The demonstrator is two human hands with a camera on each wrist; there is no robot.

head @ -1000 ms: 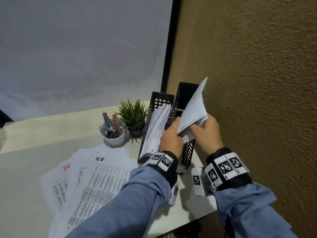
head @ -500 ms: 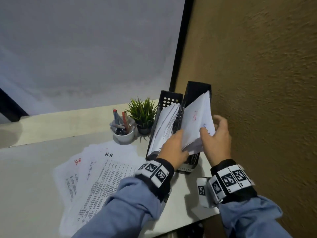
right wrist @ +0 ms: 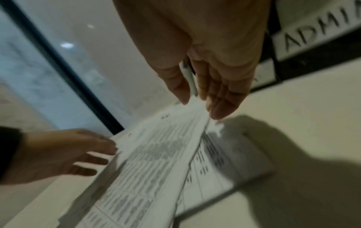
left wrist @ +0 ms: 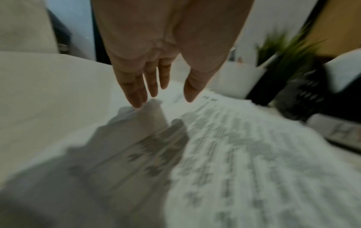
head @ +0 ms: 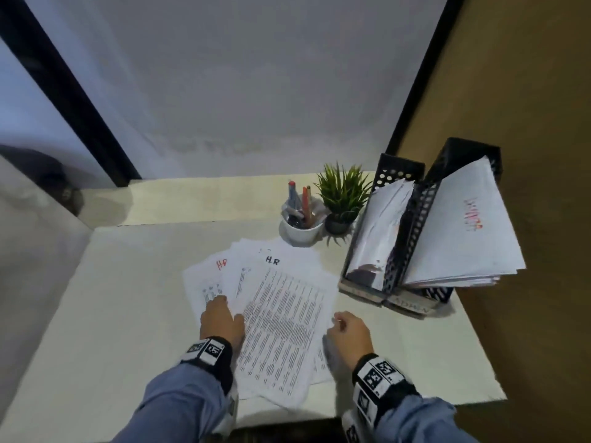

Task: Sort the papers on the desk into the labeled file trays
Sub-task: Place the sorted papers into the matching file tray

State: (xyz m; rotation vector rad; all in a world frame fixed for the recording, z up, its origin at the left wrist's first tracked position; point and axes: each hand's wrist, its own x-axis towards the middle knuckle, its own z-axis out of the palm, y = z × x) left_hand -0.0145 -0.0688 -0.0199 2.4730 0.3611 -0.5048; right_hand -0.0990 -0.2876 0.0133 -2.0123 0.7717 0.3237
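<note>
Now both our hands, left hand [head: 220, 321] and right hand [head: 348, 330], hover with slack, empty grips over the papers [head: 281, 318] beside the trays [head: 396, 251]; next we likely lift 1 sheet.

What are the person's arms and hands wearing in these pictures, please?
Both arms are in light blue long sleeves. The left sleeve ends in a black wrist band bearing white squares printed with black square-code markers; the right sleeve has a matching marked band. The left hand and right hand are bare: no gloves, and no rings that I can see.
</note>
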